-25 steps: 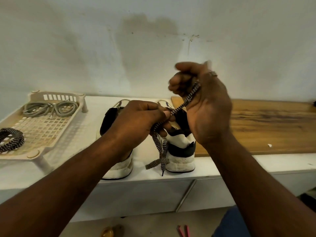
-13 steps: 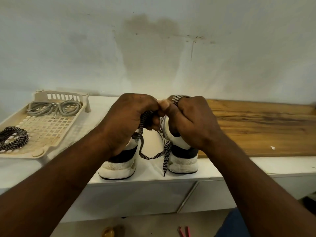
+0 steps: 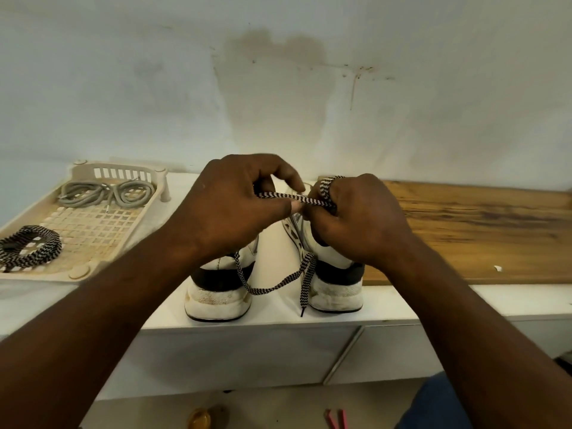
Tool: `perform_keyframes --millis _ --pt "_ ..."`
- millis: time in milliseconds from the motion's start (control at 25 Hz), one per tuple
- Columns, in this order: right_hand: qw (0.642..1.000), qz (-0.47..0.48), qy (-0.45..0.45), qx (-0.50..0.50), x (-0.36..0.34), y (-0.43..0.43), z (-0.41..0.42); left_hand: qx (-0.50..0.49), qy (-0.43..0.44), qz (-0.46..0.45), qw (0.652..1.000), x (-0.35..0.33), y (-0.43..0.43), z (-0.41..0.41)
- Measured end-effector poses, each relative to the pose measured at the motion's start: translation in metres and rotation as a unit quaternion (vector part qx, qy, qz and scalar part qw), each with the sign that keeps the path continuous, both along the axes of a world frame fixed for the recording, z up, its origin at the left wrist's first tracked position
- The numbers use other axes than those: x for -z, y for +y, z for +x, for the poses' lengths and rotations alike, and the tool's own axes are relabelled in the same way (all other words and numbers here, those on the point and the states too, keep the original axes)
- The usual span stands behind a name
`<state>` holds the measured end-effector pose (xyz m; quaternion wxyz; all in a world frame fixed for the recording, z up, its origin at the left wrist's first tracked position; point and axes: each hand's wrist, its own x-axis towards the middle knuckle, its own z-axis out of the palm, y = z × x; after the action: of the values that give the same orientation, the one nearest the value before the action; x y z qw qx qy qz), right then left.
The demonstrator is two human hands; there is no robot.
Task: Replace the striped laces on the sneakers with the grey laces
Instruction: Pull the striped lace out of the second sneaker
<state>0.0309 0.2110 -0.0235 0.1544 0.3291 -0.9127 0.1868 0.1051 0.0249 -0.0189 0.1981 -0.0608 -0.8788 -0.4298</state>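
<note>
Striped black-and-white lace (image 3: pixel 294 198) runs taut between the two hands. The left hand (image 3: pixel 235 212) pinches one stretch of it between thumb and fingers, its grip closed on the lace. The right hand (image 3: pixel 353 218) has the same lace wound around its fingers, several turns showing over the knuckle, and its grip is closed on that coil too. It looks as though the lace is being wound into a bundle.

Below the hands the rest of this lace hangs slack, looping down between the heels of the two sneakers and ending in a loose tip near the edge of the white tabletop (image 3: pixel 272 317). The left sneaker (image 3: pixel 216 292) and the right sneaker (image 3: pixel 337 289) stand side by side, heels toward the camera. Whether any lace is threaded through their eyelets cannot be told, since the hands cover the uppers.

Off to the left sits a beige plastic tray (image 3: pixel 93 236). A second striped lace (image 3: pixel 29 247) lies coiled at its near end, and the grey laces (image 3: pixel 105 193) lie bundled at its far end, untouched.

By my reading, the striped laces are out or nearly out of both shoes. Stowing this one and threading the grey pair through both sneakers is left.
</note>
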Motion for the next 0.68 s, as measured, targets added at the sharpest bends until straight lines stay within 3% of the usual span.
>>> perform_keyframes --millis 160,320,440,560,600,680 --pt "0.998 0.057 -0.007 0.027 0.002 -0.003 -0.002 -0.024 0.107 -0.166 0.980 0.009 -0.003 -0.004" --pt "0.997 0.003 -0.076 -0.031 0.009 -0.004 -0.003 0.010 0.166 -0.161 0.973 0.010 -0.001 -0.007" --pt "0.975 -0.081 -0.160 -0.132 0.010 -0.006 0.003 0.006 0.153 -0.097 0.983 0.008 -0.003 -0.009" --pt "0.899 -0.150 -0.320 -0.259 0.002 -0.001 0.014 0.035 0.039 0.055 0.997 0.004 -0.006 -0.007" --pt "0.857 -0.176 -0.377 -0.303 0.002 -0.001 0.018 0.070 -0.006 0.117 0.991 0.002 -0.005 -0.005" --pt "0.740 -0.249 -0.495 -0.381 0.004 -0.003 0.024 0.132 -0.059 0.222 0.964 0.000 -0.006 -0.002"
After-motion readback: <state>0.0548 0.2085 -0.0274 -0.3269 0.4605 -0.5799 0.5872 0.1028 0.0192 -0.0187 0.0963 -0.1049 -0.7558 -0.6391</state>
